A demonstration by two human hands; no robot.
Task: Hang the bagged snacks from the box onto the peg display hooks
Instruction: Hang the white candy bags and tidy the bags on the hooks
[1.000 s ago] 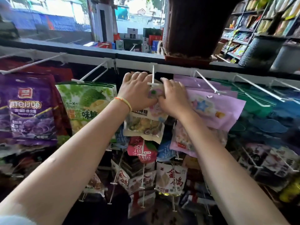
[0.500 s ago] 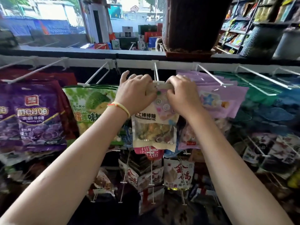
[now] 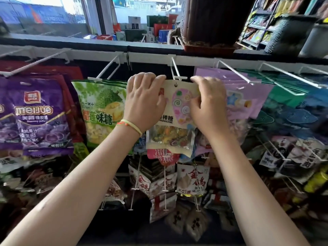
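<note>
Both hands hold a lollipop bag (image 3: 177,110) up at the white peg hook (image 3: 178,75), its punched hole just beneath the hook's tip. The left hand (image 3: 144,102) grips its left edge, the right hand (image 3: 207,105) pinches its right edge; durian candy bags (image 3: 101,110) hang left.

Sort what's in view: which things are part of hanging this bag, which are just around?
In play: left hand, right hand, lollipop bag, white peg hook.

Just around: purple jelly bag, durian candy bag, lilac bags, dark basket.
</note>
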